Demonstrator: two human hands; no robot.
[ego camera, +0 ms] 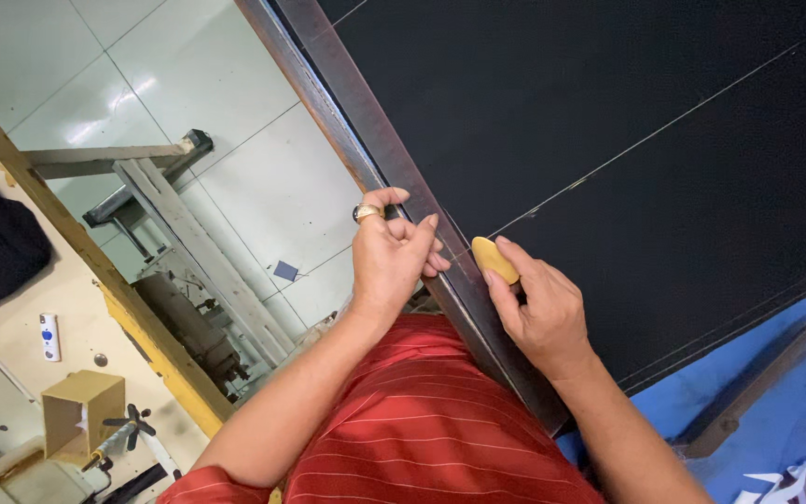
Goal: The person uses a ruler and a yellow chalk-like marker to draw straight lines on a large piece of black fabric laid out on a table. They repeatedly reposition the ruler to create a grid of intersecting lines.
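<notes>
Right hand (pixel 541 313) pinching tan chalk (pixel 494 259) on black cloth (pixel 627 121) at table edge (pixel 394 159), left hand (pixel 392 254) closed, pinching cloth edge, ring (pixel 366 212) on finger

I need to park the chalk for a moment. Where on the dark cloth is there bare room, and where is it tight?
The dark cloth is bare on both sides of the chalked line. It is tight at the table edge, where the left hand pinches the cloth and the right hand holds the tailor's chalk.
</notes>
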